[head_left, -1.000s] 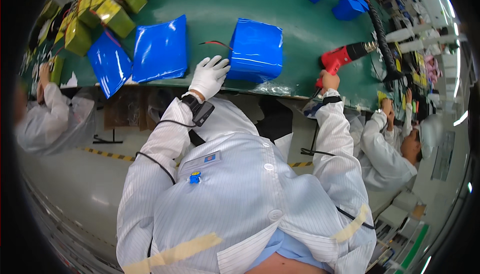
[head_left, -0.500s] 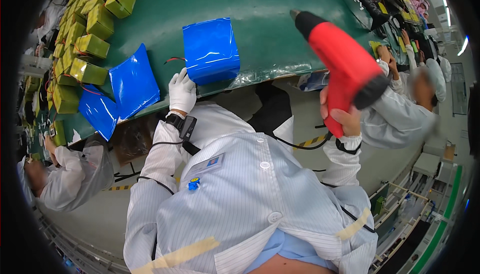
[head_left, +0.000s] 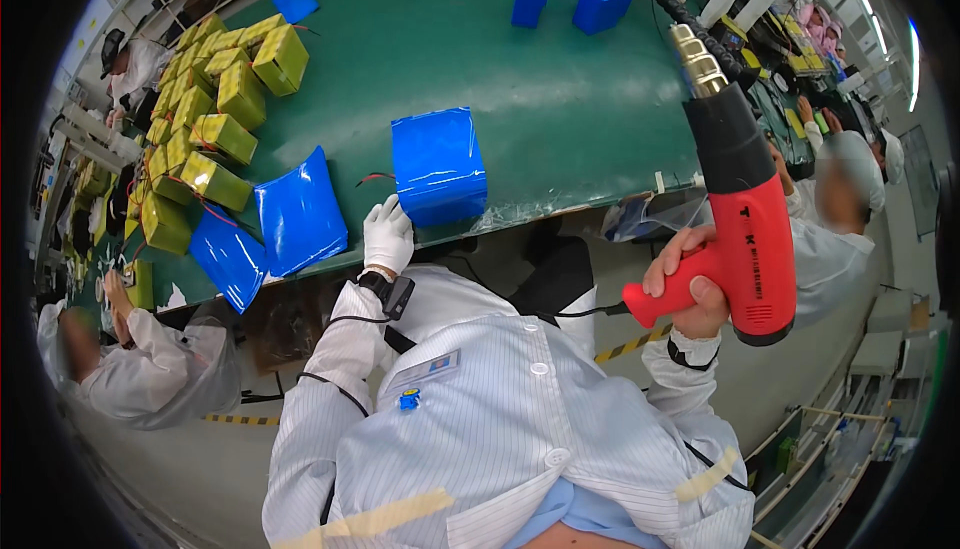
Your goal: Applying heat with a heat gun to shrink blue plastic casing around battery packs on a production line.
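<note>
A pack in shiny blue film (head_left: pixel 440 164), with a short red wire at its left, lies near the table's front edge. My left hand (head_left: pixel 388 237), in a white glove, has its fingers against the pack's near left corner, closed on that edge. My right hand (head_left: pixel 705 307), bare at the fingers, is wrapped round the handle of a red and black heat gun (head_left: pixel 760 249). The gun is held up to the right of the pack, apart from it, its metal nozzle pointing to the far side. Two flat blue film sleeves (head_left: pixel 300 214) lie left of my left hand.
Several yellow-green battery packs (head_left: pixel 240 94) with wires are piled at the left of the green table (head_left: pixel 570 99). Blue packs (head_left: pixel 603 7) stand at the far side. Co-workers sit at left (head_left: pixel 175 359) and right (head_left: pixel 830 239). A black cord (head_left: pixel 580 313) trails from the gun.
The heat gun has swung from slanting far-left to pointing away and slightly left, and sits farther right. The whole view has shifted, showing more of the far table. My left hand stays at the pack.
</note>
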The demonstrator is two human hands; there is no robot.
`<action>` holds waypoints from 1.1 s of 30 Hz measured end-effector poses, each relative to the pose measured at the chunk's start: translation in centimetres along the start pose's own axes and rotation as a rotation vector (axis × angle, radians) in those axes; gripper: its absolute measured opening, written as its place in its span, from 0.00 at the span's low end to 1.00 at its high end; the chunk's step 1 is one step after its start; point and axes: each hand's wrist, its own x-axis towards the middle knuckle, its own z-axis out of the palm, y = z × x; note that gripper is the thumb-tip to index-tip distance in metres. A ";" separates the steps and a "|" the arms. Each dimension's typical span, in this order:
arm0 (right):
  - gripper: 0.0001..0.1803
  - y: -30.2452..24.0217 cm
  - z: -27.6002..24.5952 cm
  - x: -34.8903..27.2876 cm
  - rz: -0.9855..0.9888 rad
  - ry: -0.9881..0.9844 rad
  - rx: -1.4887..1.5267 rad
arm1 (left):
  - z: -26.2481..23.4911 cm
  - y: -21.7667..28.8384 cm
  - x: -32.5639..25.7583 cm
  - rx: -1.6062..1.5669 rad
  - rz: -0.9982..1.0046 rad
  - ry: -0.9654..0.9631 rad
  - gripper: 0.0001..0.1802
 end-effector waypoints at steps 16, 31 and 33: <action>0.36 3.4 -3.0 -0.6 -0.003 0.010 -0.101 | -1.7 1.7 0.0 0.128 -0.047 -0.007 0.19; 0.32 4.8 -7.3 2.4 -0.059 0.006 -0.114 | -1.7 2.0 0.6 0.089 -0.043 0.001 0.18; 0.31 6.1 -8.3 2.0 -0.025 -0.012 -0.153 | -1.7 2.1 0.7 0.085 -0.042 0.018 0.17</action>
